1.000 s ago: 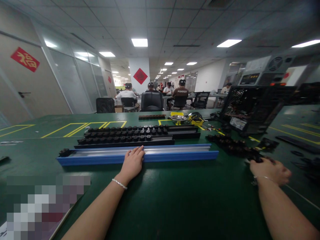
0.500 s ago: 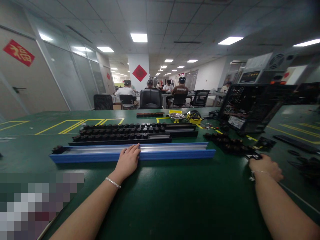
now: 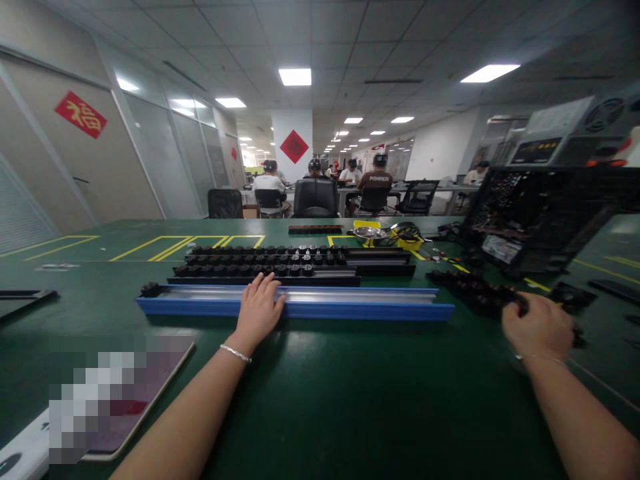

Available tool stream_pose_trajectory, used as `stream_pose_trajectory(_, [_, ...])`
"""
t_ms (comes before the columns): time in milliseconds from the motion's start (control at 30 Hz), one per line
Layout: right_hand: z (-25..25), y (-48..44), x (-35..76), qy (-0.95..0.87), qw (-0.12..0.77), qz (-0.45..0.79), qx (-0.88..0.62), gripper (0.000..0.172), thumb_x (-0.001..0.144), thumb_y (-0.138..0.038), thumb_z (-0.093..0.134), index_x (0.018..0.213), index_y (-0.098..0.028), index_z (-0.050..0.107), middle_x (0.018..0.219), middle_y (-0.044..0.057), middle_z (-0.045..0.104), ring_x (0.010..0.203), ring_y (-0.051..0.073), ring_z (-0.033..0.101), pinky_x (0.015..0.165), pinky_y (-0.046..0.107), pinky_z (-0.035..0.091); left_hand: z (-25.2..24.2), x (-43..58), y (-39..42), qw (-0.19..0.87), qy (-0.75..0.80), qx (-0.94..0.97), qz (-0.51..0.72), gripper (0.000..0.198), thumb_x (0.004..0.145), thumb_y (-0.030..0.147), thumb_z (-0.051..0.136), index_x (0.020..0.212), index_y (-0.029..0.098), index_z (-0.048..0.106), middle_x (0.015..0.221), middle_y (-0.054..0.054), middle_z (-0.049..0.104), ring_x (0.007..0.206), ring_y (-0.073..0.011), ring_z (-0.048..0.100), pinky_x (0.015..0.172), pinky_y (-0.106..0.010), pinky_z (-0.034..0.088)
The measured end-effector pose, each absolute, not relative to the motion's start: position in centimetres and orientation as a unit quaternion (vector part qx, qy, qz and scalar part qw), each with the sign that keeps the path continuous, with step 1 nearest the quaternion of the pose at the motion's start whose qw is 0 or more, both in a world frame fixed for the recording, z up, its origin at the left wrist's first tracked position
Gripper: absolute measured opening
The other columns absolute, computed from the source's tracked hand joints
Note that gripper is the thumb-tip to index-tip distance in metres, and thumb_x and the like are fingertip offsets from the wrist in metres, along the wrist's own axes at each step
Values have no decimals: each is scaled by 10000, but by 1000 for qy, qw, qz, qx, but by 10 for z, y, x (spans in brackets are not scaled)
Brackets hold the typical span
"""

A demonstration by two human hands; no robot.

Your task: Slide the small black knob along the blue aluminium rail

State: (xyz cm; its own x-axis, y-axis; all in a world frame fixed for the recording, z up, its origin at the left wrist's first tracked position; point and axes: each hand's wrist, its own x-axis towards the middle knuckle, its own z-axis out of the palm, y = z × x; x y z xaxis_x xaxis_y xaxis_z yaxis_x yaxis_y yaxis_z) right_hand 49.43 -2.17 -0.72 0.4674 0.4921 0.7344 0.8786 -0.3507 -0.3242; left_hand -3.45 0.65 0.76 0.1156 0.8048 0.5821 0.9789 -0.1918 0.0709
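Note:
A long blue channel [image 3: 360, 310] with a silvery inner track lies across the green table. One black socket-like part [image 3: 151, 289] sits at its left end. My left hand [image 3: 260, 307] rests flat over the channel's middle, fingers stretched across it. To the right, my right hand [image 3: 539, 327] is curled round a small black part at the near end of a row of black parts [image 3: 470, 290]; the fingers hide much of it. Behind the channel lie black strips [image 3: 265, 272] filled with several round black parts, their right ends bare.
An opened computer case [image 3: 535, 220] with a power supply [image 3: 555, 143] on top stands right. A metal bowl [image 3: 369, 233] and yellow tray [image 3: 407, 239] with cables are farther back. A tablet [image 3: 145, 400] lies front left. People [image 3: 270, 179] sit at far desks.
The view has swung left, bringing more of the tablet into sight. My right hand has curled more closely over the black parts. My left hand stays on the blue channel.

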Motion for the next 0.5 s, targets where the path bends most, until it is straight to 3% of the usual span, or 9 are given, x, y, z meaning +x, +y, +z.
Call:
stream_pose_trajectory(100, [3,-13,440,-583,327,-298,-682,417,829,-303,347,1076,-75,594,1084,173,606,1032,253,515,926,358,362,19,-56,12,165,-697,-648,-259,404,789,334,442,1147,178,547,1408,-103,377,1329,-303,233,1043,-480,262])
stream_pose_trajectory(300, [-9,-2,353,-753,234,-190,-584,432,888,-393,306,1141,-162,570,1233,90,557,1146,227,476,972,399,347,42,-106,20,51,-819,-521,-235,536,756,400,441,1215,130,499,1425,-191,302,1324,-368,215,1020,-512,272])
stream_pose_trajectory(500, [-13,-4,351,-766,204,-147,-592,437,888,-453,297,1057,-205,616,1269,62,540,1104,236,521,945,447,361,58,-190,25,136,-828,-514,-177,651,768,394,441,1310,44,356,1458,-214,207,1340,-376,117,1026,-600,144])
